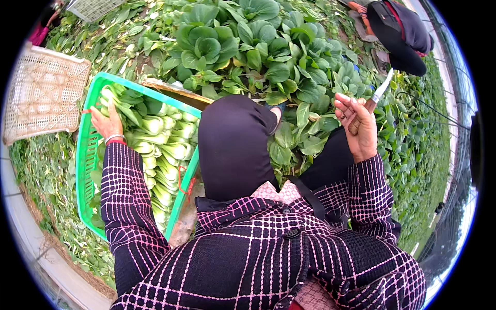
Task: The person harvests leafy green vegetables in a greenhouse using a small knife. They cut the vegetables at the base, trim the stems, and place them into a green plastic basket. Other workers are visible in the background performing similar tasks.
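Observation:
My left hand (107, 123) reaches into a green plastic crate (86, 162), its fingers on a bok choy (110, 97) at the crate's far left corner. Rows of bok choy (166, 147) with pale stems lie packed beside it. My right hand (358, 124) is raised over my other knee, palm turned up, holding a knife (381, 91) by its wooden handle; the curved blade points up and away. In front of my knees, uncut bok choy plants (211, 46) grow in a dense patch.
A pale woven-pattern plastic crate (46, 95) stands left of the green one, and another light crate (93, 8) is at the top left. One person (403, 35) crouches at the upper right; part of another (38, 34) shows at the upper left. Loose leaves cover the ground.

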The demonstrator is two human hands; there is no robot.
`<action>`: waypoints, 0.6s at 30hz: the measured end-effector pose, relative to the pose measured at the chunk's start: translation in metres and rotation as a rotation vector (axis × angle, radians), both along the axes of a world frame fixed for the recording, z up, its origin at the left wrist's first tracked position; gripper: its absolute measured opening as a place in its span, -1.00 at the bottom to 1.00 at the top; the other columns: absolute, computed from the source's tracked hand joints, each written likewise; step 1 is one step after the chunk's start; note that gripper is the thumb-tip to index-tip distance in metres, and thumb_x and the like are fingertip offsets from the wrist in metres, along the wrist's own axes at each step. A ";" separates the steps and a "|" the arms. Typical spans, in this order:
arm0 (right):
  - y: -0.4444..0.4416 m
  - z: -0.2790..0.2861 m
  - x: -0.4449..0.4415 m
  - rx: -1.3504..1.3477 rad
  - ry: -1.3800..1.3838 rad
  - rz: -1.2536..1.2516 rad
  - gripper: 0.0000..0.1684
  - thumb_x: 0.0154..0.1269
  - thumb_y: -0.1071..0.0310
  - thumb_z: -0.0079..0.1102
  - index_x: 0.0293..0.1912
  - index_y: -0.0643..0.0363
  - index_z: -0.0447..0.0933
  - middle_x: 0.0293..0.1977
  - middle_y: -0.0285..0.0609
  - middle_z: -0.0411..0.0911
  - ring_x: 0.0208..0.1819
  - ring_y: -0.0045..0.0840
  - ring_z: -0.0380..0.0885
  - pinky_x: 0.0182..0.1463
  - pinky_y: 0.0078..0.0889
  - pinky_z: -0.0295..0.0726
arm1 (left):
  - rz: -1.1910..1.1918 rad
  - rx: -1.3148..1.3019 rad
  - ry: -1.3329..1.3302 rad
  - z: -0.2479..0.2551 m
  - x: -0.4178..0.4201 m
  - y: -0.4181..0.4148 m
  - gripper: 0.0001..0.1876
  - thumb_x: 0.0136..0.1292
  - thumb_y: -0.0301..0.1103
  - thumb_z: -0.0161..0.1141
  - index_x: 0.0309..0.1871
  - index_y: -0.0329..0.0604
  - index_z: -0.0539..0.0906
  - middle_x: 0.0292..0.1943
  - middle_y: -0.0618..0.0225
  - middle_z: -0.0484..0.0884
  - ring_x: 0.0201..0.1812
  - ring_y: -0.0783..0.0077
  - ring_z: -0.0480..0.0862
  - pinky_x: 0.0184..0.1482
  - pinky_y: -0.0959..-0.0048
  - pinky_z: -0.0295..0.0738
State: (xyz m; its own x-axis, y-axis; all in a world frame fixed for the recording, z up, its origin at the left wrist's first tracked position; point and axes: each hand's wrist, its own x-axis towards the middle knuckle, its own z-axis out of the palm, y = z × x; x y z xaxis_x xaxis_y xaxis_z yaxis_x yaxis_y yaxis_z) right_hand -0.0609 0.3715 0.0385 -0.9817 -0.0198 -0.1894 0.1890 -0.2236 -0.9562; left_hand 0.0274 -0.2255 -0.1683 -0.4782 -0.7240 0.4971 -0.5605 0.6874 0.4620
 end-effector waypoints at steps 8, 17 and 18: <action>0.109 0.057 -0.009 0.251 0.277 -0.225 -0.78 0.25 0.34 0.22 -0.19 0.26 0.48 -0.15 -0.04 0.63 -0.14 -0.45 0.63 -0.08 -0.49 0.60 | -0.243 0.093 -0.159 -0.020 0.029 -0.061 -0.37 0.39 0.03 -0.05 0.20 -0.47 0.43 0.16 -0.26 0.44 0.21 -0.09 0.40 0.26 0.16 0.26; 0.257 -0.062 0.070 0.321 -0.228 -0.674 -0.77 0.15 0.36 0.32 -0.29 0.13 0.41 -0.32 -0.20 0.62 -0.43 -0.65 0.57 -0.37 -0.63 0.51 | -0.419 0.287 0.170 0.140 -0.038 0.079 -0.57 0.38 -0.26 0.09 0.20 -0.39 0.47 0.20 0.08 0.46 0.19 0.28 0.47 0.27 0.35 0.29; 0.260 -0.086 0.078 0.309 -0.323 -0.646 -0.76 0.10 0.38 0.35 -0.31 0.14 0.43 -0.42 -0.27 0.60 -0.51 -0.70 0.53 -0.40 -0.65 0.49 | -0.485 0.245 0.121 0.163 -0.058 0.099 -0.57 0.38 -0.27 0.08 0.21 -0.38 0.47 0.22 0.11 0.45 0.20 0.30 0.45 0.28 0.35 0.27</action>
